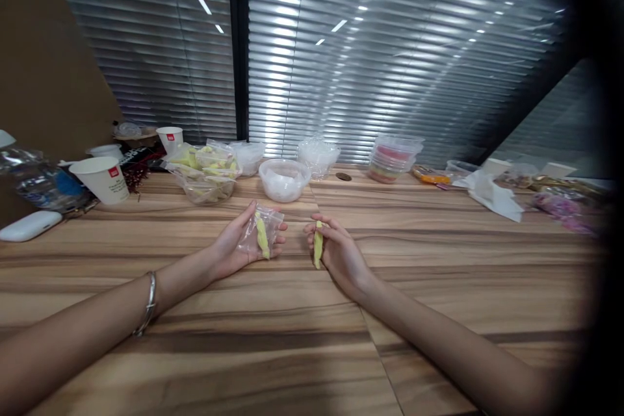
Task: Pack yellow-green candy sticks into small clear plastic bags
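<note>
My left hand (238,244) is palm up over the table and holds a small clear zip bag (251,234) between the thumb and the fingers. Inside the bag, or behind its film, lies a long yellow strip (262,235). A short way to the right, my right hand (344,253) pinches a second yellow strip (318,246) between thumb and fingers, its lower end hanging down. What the strips are made of I cannot tell. Behind my left hand stands a clear tub (207,192) heaped with small bags of similar yellow pieces.
Clear bowls (284,190) stand behind my hands, with stacked tubs (392,162) holding something pink to their right. At the left are a paper cup (104,181), a plastic bottle (43,179) and a white case (30,226). White tissue (494,195) lies at the right.
</note>
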### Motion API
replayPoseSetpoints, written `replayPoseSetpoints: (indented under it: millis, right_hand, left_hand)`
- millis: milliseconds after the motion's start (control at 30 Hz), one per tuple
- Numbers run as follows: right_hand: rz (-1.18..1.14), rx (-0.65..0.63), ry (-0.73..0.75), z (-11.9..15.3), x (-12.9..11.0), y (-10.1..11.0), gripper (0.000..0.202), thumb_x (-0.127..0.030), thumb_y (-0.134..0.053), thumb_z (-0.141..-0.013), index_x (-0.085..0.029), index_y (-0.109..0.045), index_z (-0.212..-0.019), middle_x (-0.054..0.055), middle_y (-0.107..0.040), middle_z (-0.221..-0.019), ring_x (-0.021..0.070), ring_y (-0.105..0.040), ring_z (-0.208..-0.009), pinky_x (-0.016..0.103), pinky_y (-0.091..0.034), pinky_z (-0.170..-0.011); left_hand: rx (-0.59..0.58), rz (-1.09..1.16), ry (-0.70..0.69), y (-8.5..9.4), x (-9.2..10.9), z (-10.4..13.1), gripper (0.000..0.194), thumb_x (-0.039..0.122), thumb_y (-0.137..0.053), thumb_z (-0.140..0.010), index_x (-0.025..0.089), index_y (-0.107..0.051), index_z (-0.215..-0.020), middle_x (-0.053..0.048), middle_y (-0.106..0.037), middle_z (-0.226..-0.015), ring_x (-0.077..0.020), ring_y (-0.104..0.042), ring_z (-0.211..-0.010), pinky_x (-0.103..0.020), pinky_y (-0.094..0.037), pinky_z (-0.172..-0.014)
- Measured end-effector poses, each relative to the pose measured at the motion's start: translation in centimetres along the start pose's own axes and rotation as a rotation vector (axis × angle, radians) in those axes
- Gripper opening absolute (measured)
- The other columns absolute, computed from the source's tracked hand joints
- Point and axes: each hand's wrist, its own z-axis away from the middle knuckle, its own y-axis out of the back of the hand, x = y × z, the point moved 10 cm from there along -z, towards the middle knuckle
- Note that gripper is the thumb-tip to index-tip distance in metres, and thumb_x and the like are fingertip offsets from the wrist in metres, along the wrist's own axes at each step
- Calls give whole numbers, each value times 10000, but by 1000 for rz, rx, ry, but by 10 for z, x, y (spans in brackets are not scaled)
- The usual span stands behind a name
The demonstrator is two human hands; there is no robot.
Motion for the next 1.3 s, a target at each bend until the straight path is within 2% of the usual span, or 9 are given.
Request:
replayPoseSetpoints:
  millis: [100, 167, 333, 567, 733, 933, 1200, 1300]
  right_hand:
    - [-12, 20, 21, -3, -1, 3, 257, -255, -621, -753, -223, -540, -995, 34, -632, -1001, 150, -577, -900, 272, -451, -759]
    - [-14, 23, 36, -4, -1, 5, 234, -254, -630, -761, -221, -542, -975, 33, -621, -1046, 143, -560, -956, 261, -449, -785]
    - [-26, 59, 106, -5, -2, 12, 218, -227, -666, -743, -237, -522, -905, 0, -624, -932, 104, -551, -814, 220, -457, -696]
    - [-105, 184, 143, -6, 0, 28, 243, -216, -738, -668, -235, -538, -805, -49, -570, -838, 75, -557, -789, 218, -490, -780]
    - [-198, 225, 114, -6, 4, 32, 200, -211, -742, -671, -205, -563, -760, -51, -575, -804, 63, -564, -773, 208, -495, -804]
    - [-146, 147, 66, -6, 4, 22, 159, -240, -710, -714, -216, -589, -814, -39, -597, -774, 77, -581, -754, 197, -482, -736]
    - [-11, 74, 84, -7, 4, 14, 199, -228, -696, -720, -223, -638, -911, -5, -633, -864, 112, -581, -835, 242, -449, -793]
    - [52, 48, 72, -6, 5, 10, 280, -235, -684, -726, -220, -637, -1001, 11, -635, -886, 116, -573, -805, 259, -443, -793]
  left_hand:
    - [-3, -5, 18, 1, -3, -1, 476, 511, -485, -826, 178, -532, -1164, -109, -631, -972, -234, -626, -814, -427, -460, -811]
    - [-10, -17, 25, 0, -4, -2, 472, 515, -482, -828, 171, -543, -1145, -108, -633, -963, -235, -626, -827, -425, -459, -824]
    - [-31, -61, 10, -2, -5, -3, 416, 483, -468, -851, 160, -566, -1094, -110, -636, -956, -214, -622, -849, -397, -452, -855]
    - [-50, -123, 41, 1, -10, -4, 429, 479, -453, -860, 148, -554, -1113, -139, -622, -1046, -241, -613, -914, -373, -439, -853]
    - [-97, -166, 65, -3, -12, -3, 463, 496, -415, -871, 153, -512, -1166, -137, -618, -1030, -223, -618, -851, -380, -436, -825]
    - [-129, -251, 103, -13, -18, 2, 471, 511, -394, -874, 173, -486, -1189, -138, -624, -1017, -215, -628, -817, -364, -445, -785]
    - [-108, -272, 115, -5, -21, -1, 536, 552, -403, -852, 83, -607, -1014, -163, -617, -1040, -199, -621, -789, -326, -468, -766]
    - [-95, -250, 118, -4, -20, -3, 551, 548, -392, -858, 70, -608, -1028, -166, -622, -1026, -192, -617, -782, -320, -472, -768]
